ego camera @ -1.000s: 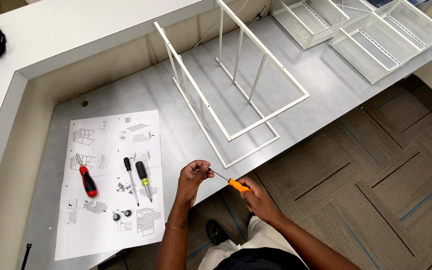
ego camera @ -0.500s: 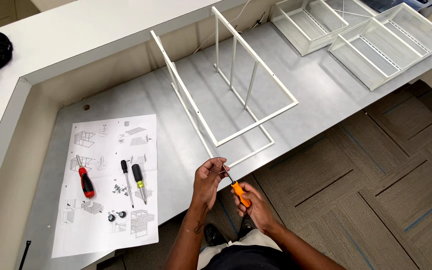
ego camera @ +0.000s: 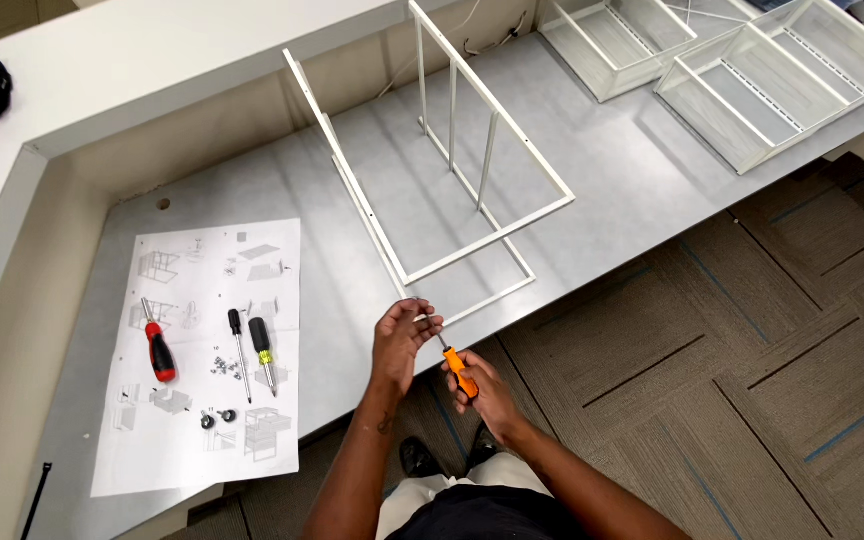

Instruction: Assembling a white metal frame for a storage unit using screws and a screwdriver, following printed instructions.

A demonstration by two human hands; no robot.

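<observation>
The person stands at the edge of the grey worktop point(ego camera: 602, 170) with both hands raised just in front of the near corner of the white metal frame point(ego camera: 432, 180), which stands on the counter with its open side toward them. The right hand point(ego camera: 487, 390) is closed around the orange handle of a small screwdriver point(ego camera: 459, 368), its thin shaft slanting up and left. The left hand point(ego camera: 402, 335) pinches its fingertips together at the shaft's tip, likely steadying the bit or a small screw too tiny to make out. Both wrists are bent, elbows tucked low, forearms angled up from the body.

The spare tools sit within reach on the instruction sheet point(ego camera: 202, 400): a red-handled screwdriver point(ego camera: 159, 350), two black-handled drivers point(ego camera: 252, 345) and a little heap of screws point(ego camera: 220, 367). Two white wire baskets point(ego camera: 732, 70) wait at the far right of the counter, well apart from the hands.
</observation>
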